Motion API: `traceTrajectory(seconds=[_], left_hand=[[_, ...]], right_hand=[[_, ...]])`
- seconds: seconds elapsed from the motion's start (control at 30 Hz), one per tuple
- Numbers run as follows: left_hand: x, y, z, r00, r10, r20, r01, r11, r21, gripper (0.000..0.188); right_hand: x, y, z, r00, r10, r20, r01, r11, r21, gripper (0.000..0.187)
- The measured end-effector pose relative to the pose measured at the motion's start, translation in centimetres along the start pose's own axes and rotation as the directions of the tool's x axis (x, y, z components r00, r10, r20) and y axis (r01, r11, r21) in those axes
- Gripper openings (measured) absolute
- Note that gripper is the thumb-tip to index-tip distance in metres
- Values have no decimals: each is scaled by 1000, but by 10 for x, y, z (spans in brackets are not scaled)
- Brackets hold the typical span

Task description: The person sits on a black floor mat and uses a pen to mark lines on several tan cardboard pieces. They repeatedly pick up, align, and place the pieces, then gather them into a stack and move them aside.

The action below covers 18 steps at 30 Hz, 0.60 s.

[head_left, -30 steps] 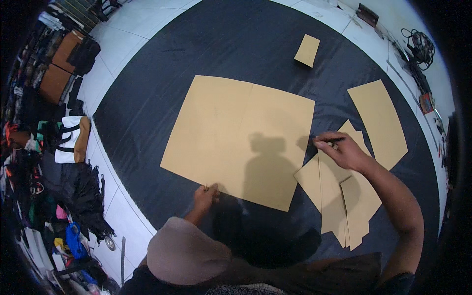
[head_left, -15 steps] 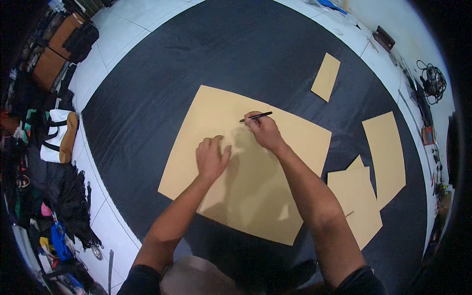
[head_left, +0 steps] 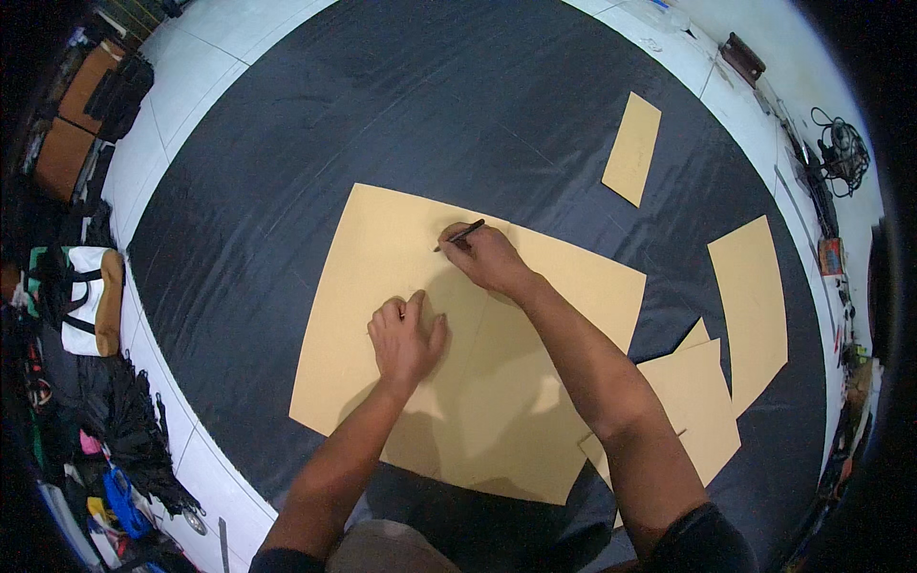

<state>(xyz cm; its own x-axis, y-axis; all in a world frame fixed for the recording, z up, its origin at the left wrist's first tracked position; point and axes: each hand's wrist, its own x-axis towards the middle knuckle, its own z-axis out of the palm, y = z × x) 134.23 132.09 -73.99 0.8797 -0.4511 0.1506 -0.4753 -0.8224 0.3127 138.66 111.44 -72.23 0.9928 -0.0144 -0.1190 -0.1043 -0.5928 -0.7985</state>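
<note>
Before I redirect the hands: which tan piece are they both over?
The large tan sheet, under the left hand and the right hand, which grips a dark pen. It is clearly the largest; the other pieces lie right of both hands.

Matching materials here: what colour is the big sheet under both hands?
The big sheet is tan, best seen in the head view.

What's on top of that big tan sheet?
The left hand is on the big tan sheet; the right hand holds a dark pen over it. Parts beneath the hands and forearms are hidden.
</note>
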Motion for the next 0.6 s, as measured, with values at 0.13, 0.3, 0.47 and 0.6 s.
traceTrajectory(seconds=[0.13, 0.3, 0.47, 0.6], left_hand=[[5, 6, -1, 1000, 3, 0, -3, 1000, 21, 49], [0, -2, 7, 1000, -5, 26, 4, 999, 35, 50], [4, 11, 4, 1000, 10, 28, -10, 1000, 13, 51], [3, 6, 4, 1000, 26, 1, -26, 999, 26, 50]], right_hand=[[0, 24, -14, 921, -191, -339, 138, 975, -175, 21], [-19, 44, -79, 853, -159, -497, 34, 967, -253, 17], [-37, 124, -155, 648, -275, -710, -316, 752, -579, 23], [-49, 120, -144, 795, 72, -602, -426, 773, -471, 27]])
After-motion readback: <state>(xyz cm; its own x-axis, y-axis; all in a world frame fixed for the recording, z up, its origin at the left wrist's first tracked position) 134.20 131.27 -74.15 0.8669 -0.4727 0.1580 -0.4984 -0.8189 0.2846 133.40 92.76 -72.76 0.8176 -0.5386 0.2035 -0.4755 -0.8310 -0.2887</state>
